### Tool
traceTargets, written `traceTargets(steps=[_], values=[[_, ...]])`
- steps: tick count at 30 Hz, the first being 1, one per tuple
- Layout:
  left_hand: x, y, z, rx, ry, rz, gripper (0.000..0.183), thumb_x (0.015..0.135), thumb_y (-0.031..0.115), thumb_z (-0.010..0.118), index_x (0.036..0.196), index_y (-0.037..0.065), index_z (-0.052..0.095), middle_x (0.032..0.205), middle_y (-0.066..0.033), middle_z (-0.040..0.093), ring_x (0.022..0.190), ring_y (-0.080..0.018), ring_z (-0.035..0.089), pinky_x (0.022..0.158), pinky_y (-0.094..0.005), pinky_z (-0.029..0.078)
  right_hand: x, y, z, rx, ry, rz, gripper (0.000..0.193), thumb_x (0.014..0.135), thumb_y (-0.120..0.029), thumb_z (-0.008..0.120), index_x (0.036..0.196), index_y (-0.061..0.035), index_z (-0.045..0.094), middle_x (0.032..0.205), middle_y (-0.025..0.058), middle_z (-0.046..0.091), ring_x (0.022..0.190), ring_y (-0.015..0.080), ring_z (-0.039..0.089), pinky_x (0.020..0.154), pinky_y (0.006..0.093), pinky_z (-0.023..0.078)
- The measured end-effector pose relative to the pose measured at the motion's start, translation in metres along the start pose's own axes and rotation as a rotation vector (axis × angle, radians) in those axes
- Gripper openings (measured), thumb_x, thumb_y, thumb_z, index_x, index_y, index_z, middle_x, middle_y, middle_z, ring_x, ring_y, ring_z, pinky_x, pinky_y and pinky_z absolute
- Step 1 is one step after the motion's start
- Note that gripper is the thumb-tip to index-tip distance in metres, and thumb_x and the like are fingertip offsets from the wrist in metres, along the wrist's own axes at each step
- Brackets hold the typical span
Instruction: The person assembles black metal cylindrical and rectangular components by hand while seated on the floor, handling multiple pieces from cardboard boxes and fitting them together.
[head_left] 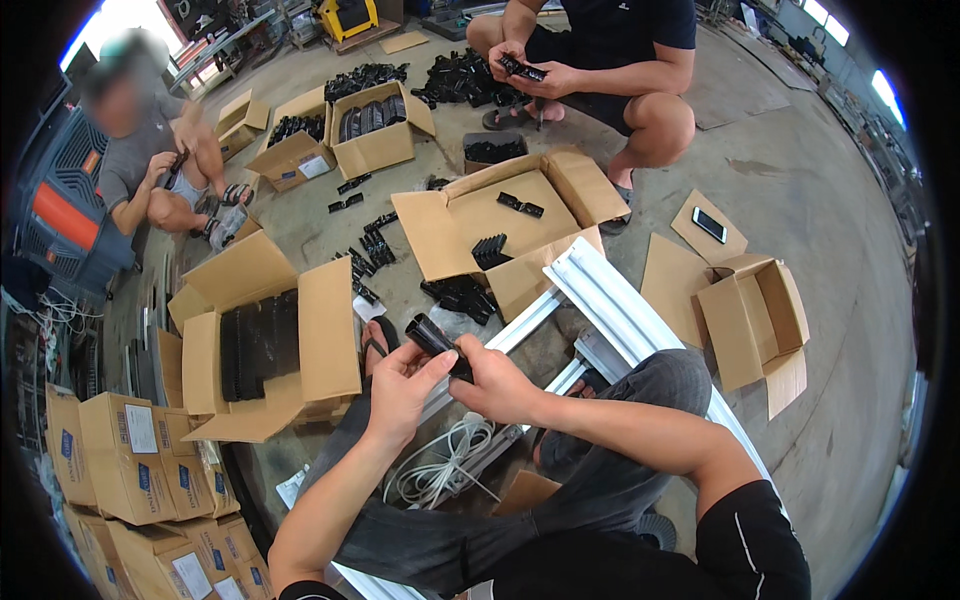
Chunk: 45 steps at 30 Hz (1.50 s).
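Both my hands hold one short black tubular part (pixel 428 334), tilted in front of my knees. My left hand (pixel 402 388) is closed round its near left side, thumb on top. My right hand (pixel 497 382) grips the near right end, with its thumb pressed close to the left one. Just beyond lies a heap of similar black parts (pixel 460 298) on the floor. An open cardboard box (pixel 330 335) to the left holds tightly packed black parts (pixel 262 340). In the wide open box (pixel 520 205) ahead are a loose black part (pixel 521 205) and a short row of parts (pixel 490 251).
White metal profiles (pixel 630 310) form a frame by my legs, with a coiled pale cable (pixel 450 460) beneath. Stacked cartons (pixel 125 450) stand at lower left. A small open box (pixel 755 320) and a phone on cardboard (pixel 709 225) lie right. Two co-workers (pixel 620 60) handle black parts.
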<state>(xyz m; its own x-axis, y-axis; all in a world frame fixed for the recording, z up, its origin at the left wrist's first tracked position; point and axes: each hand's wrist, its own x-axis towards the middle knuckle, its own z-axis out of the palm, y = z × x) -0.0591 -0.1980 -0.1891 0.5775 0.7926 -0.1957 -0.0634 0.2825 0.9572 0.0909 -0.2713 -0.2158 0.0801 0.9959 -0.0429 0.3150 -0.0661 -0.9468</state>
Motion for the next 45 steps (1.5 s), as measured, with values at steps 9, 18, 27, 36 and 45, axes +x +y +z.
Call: traceTargets(steps=[9, 18, 27, 36, 45], values=[[-0.002, 0.01, -0.007, -0.001, 0.005, -0.022, 0.022, 0.091, 0.011, 0.073, 0.109, 0.0, 0.068, 0.1, -0.001, 0.068, 0.089, -0.0076, 0.06, 0.076, -0.0227, 0.048, 0.001, -0.024, -0.005, -0.018, -0.031, 0.087, 0.048, 0.088, -0.033, 0.073, 0.101, 0.0031, 0.044, 0.078, 0.0251, 0.066, 0.071, 0.0412, 0.068, 0.063, 0.0464, 0.052], [-0.009, 0.021, -0.018, 0.006, -0.033, 0.034, 0.024, 0.091, 0.005, 0.071, 0.112, -0.002, 0.066, 0.108, -0.0071, 0.069, 0.099, -0.0118, 0.064, 0.09, -0.0271, 0.05, 0.005, -0.024, -0.011, -0.137, -0.121, 0.021, 0.062, 0.085, -0.042, 0.077, 0.119, 0.001, 0.047, 0.089, 0.0215, 0.067, 0.08, 0.037, 0.068, 0.07, 0.0422, 0.052], [-0.064, 0.069, -0.062, 0.096, 0.271, 0.343, 0.029, 0.092, 0.005, 0.067, 0.119, -0.003, 0.062, 0.111, -0.0094, 0.068, 0.104, -0.0171, 0.064, 0.096, -0.0322, 0.048, 0.065, 0.029, -0.041, 0.143, -0.278, 0.102, 0.057, 0.092, -0.057, 0.065, 0.102, -0.0008, 0.065, 0.09, 0.009, 0.068, 0.083, 0.0169, 0.069, 0.071, 0.0326, 0.055], [-0.059, 0.066, -0.111, -0.243, 0.432, 0.37, 0.031, 0.1, 0.02, 0.061, 0.122, -0.002, 0.06, 0.111, -0.0118, 0.068, 0.101, -0.0156, 0.065, 0.086, -0.0303, 0.052, 0.158, 0.145, -0.027, 0.042, 0.046, 0.484, 0.033, 0.096, -0.03, 0.058, 0.092, 0.0011, 0.065, 0.078, 0.0107, 0.067, 0.062, 0.0166, 0.066, 0.055, 0.0296, 0.055], [-0.05, 0.068, -0.14, -0.265, 0.511, 0.274, 0.032, 0.102, 0.021, 0.058, 0.125, -0.002, 0.059, 0.115, -0.0136, 0.067, 0.104, -0.0176, 0.066, 0.084, -0.0304, 0.055, 0.18, 0.25, 0.052, -0.636, -0.245, 0.299, 0.026, 0.085, -0.024, 0.062, 0.099, -0.0059, 0.075, 0.098, 0.019, 0.072, 0.093, 0.0361, 0.069, 0.085, 0.0426, 0.054]])
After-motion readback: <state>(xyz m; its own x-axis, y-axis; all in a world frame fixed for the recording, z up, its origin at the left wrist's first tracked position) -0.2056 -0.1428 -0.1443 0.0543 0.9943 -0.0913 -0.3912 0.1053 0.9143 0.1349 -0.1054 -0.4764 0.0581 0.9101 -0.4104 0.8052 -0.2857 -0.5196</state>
